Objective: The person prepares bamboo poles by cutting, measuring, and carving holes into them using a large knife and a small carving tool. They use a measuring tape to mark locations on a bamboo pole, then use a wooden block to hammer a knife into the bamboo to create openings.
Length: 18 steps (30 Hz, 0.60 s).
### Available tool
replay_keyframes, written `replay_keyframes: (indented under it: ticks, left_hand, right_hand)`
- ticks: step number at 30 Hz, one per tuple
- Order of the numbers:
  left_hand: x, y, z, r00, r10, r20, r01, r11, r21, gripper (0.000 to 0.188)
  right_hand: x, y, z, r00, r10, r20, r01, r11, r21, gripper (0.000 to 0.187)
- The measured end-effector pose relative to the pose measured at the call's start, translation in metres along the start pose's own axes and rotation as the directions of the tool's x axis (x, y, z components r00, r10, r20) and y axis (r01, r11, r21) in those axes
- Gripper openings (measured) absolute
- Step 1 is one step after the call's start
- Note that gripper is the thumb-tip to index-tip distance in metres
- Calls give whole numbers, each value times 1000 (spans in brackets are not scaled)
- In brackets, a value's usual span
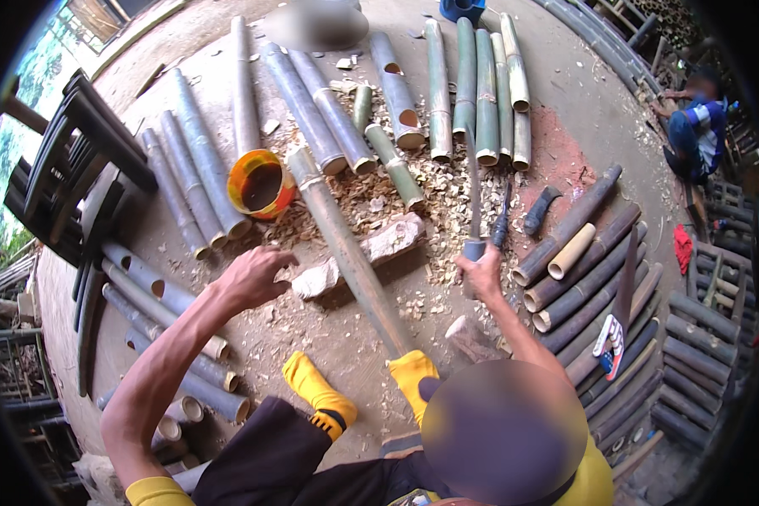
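Note:
My right hand (482, 274) is wrapped round the handle of a long-bladed knife (475, 190), its narrow blade pointing away from me. Fingers loosely bent and apart, my left hand (257, 274) hovers empty near the left end of a rough wood block (316, 279). Across that block lies a long bamboo pole (346, 240), its near end by my yellow-socked right foot (413, 379). Neither hand touches the pole. Just right of the knife is a slim tool with a dark handle (501, 226) on the chips.
Wood chips (434, 219) cover the floor. An orange bucket (282, 199) holds dark liquid. Bamboo lengths (485, 101) lie ahead and on both sides. At right are a handsaw (626, 282), a short dark piece (540, 211) and a crouching person (696, 135). Dark bamboo frames (67, 169) stand left.

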State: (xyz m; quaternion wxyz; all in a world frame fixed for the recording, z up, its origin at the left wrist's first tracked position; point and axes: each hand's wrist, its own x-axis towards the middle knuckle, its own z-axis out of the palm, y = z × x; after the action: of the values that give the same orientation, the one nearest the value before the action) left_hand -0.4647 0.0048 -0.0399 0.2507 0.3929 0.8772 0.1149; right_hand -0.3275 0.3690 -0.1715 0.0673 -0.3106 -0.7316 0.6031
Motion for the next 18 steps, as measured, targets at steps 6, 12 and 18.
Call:
replay_keyframes:
  ticks: [6,12,18]
  left_hand:
    - [183,-17,10,944,-39,-327,15,997,-76,31]
    - [327,-48,0,893,-176,-415,295,924,243,48]
    - [397,-78,15,855,-346,-386,468,835,289,60]
  right_hand:
    - [36,6,36,994,-96,-46,84,972,-221,33]
    - [43,16,43,993,-74,-93,59,986,-154,33]
    - [27,28,21,992,-26,-123,-5,970,-241,33]
